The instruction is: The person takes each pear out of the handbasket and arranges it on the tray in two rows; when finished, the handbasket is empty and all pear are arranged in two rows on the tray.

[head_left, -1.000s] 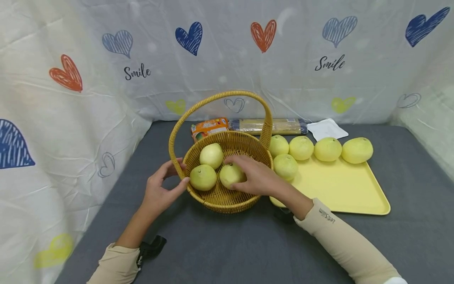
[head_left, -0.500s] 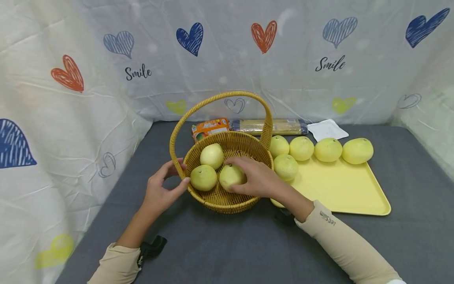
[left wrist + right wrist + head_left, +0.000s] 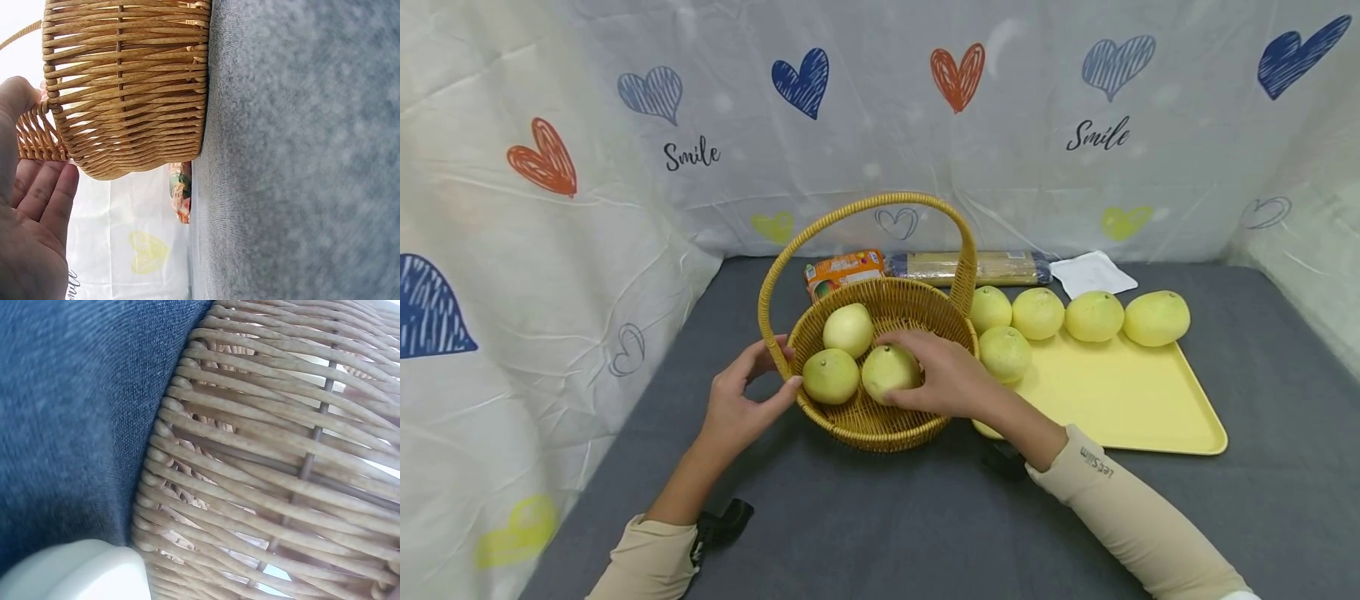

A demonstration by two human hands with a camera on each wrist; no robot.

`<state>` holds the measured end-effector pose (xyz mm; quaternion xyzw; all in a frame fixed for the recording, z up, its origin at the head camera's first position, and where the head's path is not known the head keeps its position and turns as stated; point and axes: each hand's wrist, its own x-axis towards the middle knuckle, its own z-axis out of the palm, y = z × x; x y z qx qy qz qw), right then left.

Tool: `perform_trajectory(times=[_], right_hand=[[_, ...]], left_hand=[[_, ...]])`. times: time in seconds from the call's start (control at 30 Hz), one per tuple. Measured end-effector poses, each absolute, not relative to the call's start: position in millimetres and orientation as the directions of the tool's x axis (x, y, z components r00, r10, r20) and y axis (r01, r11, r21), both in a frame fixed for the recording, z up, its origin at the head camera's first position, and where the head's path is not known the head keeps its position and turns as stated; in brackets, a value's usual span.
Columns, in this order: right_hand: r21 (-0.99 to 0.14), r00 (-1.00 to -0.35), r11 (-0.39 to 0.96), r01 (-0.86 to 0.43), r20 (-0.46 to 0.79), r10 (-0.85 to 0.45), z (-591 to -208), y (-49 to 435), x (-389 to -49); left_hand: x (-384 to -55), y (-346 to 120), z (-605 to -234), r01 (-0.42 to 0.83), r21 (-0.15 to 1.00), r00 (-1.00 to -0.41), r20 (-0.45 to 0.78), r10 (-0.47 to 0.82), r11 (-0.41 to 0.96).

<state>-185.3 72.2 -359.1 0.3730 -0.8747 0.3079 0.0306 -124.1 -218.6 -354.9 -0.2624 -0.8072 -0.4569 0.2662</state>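
A woven wicker basket (image 3: 880, 435) with a tall arched handle (image 3: 880, 200) stands on the table in the head view. My left hand (image 3: 741, 400) holds the foot of the handle at the left rim, thumb in front and fingers behind; the left wrist view shows this hand (image 3: 40, 231) beside the wicker wall. Inside the basket, my right hand (image 3: 943, 373) grips a round pale yellow-green fruit (image 3: 887, 375) between thumb and fingers. Two similar fruits lie to its left, one at the front (image 3: 831, 377) and one behind (image 3: 847, 330). Wicker hides the right hand's fingers in the right wrist view.
A yellow tray (image 3: 1120, 400) lies to the right, with several more fruits (image 3: 1093, 317) along its far and left sides. Behind the basket are an orange packet (image 3: 846, 268), a long clear-and-blue package (image 3: 1000, 268) and a white cloth-like square (image 3: 1092, 272).
The fruit in my right hand has shifted very slightly left inside the basket. My left hand and the basket stay in place.
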Motion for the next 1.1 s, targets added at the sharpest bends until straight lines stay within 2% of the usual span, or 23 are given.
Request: perform_trajectory(times=[0.57,1.1], right_hand=[[-0.53,-0.724,0.518,-0.671,0.322,-0.61,-358,74,-182],[-0.584,-0.707,0.441,-0.681,0.371,-0.601,-351,86,-173]], left_hand=[[-122,-218,-353,0.636,0.631,-0.751,0.638,0.169,0.445],[-122,-218,-354,0.643,0.627,-0.745,0.646,0.168,0.439]])
